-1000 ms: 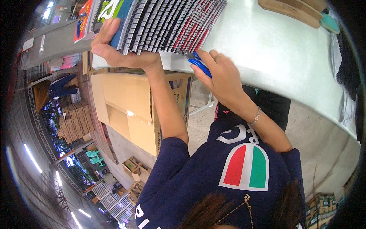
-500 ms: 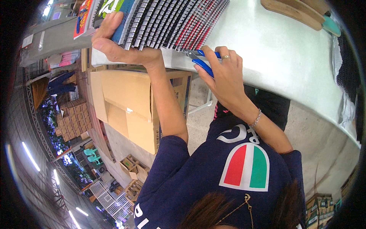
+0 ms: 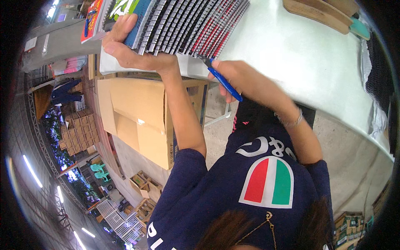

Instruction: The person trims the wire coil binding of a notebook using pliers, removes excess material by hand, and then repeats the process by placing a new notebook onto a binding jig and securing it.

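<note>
A row of spiral notebooks (image 3: 183, 29) stands packed together at the top of the view, with black, silver and red wire bindings facing me. My left hand (image 3: 139, 58) grips the left end of this row, its fingers bent against the blue cover (image 3: 141, 25). Blue-handled cutting pliers (image 3: 225, 84) are in my right hand (image 3: 250, 83), which is closed around the handles and slightly blurred. The dark jaws touch or nearly touch the near ends of the bindings, toward the row's right side. Some right fingers are hidden behind the hand.
The row rests on a white table (image 3: 275, 46). A large open cardboard box (image 3: 141, 112) stands below its near edge. Notebooks with green and red covers (image 3: 92, 18) lie at the left. A curved brown wooden piece (image 3: 318, 14) is at the far right.
My right hand has rolled over and its wrist has turned. The plier handles, spread before, now appear pressed together, with the jaws at the bindings. My left hand has barely moved.
</note>
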Demonstrator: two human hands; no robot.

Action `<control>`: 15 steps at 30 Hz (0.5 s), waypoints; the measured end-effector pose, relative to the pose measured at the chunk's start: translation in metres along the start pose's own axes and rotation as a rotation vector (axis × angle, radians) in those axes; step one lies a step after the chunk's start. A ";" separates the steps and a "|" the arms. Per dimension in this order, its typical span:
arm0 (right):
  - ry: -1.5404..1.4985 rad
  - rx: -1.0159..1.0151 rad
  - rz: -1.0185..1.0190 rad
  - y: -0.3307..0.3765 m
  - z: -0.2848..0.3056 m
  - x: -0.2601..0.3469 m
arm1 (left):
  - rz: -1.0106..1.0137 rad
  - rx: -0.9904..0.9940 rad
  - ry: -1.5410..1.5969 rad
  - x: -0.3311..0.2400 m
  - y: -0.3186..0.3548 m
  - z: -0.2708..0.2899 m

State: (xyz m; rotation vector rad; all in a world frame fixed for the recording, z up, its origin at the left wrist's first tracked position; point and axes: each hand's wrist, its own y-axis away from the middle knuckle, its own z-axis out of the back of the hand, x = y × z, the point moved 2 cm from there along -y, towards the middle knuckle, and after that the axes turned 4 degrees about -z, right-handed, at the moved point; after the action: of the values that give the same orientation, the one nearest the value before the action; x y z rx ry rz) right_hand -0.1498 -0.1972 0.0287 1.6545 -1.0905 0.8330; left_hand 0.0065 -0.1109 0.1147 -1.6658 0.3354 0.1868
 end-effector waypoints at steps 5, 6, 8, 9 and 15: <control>0.991 -0.858 0.469 0.008 -0.026 -0.023 | -0.044 0.005 0.001 0.003 -0.001 0.001; 1.033 -0.931 0.497 0.008 -0.024 -0.026 | -0.044 0.004 -0.003 0.003 -0.001 0.001; 1.004 -0.920 0.516 0.007 -0.023 -0.031 | 0.011 0.013 0.034 0.005 -0.001 0.004; 0.989 -0.915 0.523 0.006 -0.023 -0.032 | 0.040 0.019 0.055 0.006 -0.001 0.005; 1.025 -0.955 0.613 -0.002 -0.020 -0.031 | 0.065 -0.042 0.092 0.005 0.000 0.002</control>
State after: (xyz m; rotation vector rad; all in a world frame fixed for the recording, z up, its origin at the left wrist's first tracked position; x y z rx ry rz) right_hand -0.1603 -0.1690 0.0074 0.0016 -0.9538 1.0919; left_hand 0.0114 -0.1093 0.1129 -1.7091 0.4578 0.1673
